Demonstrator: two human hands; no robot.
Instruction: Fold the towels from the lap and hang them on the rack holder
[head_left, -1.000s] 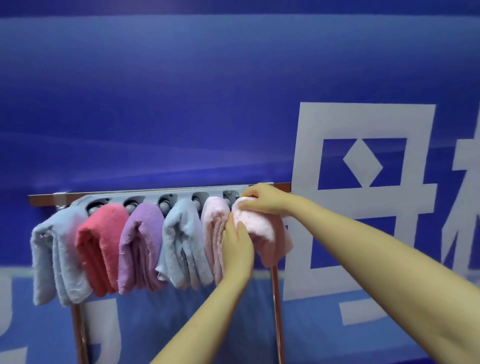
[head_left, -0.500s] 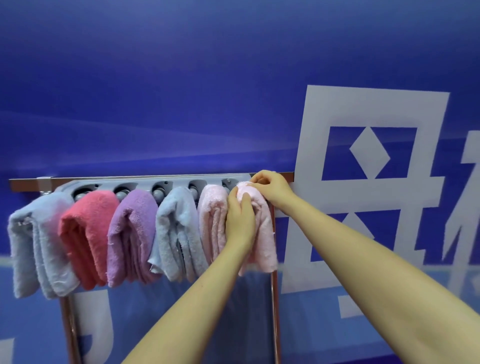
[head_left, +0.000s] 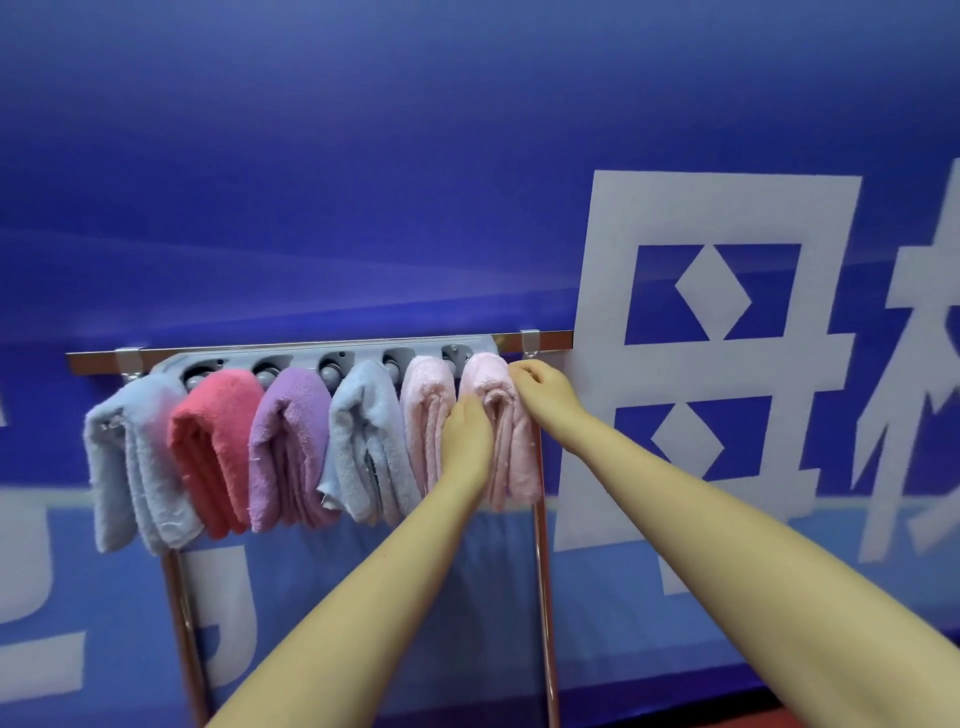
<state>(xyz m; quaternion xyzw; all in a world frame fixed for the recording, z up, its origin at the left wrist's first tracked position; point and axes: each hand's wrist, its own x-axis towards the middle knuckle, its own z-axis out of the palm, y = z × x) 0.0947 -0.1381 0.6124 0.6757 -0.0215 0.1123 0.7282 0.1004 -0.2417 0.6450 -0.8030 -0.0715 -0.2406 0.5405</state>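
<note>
- The last pink towel (head_left: 506, 431) hangs on the rack (head_left: 332, 356), at its far right end, long side going down.
- The left hand (head_left: 466, 434) lies flat against its left side.
- The right hand (head_left: 543, 391) pinches its top right edge, and is nearer the top.

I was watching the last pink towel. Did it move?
Yes. The folded pale pink towel swung leftward, from bulging past the rack's right metal post to hanging straight beside it.
</note>
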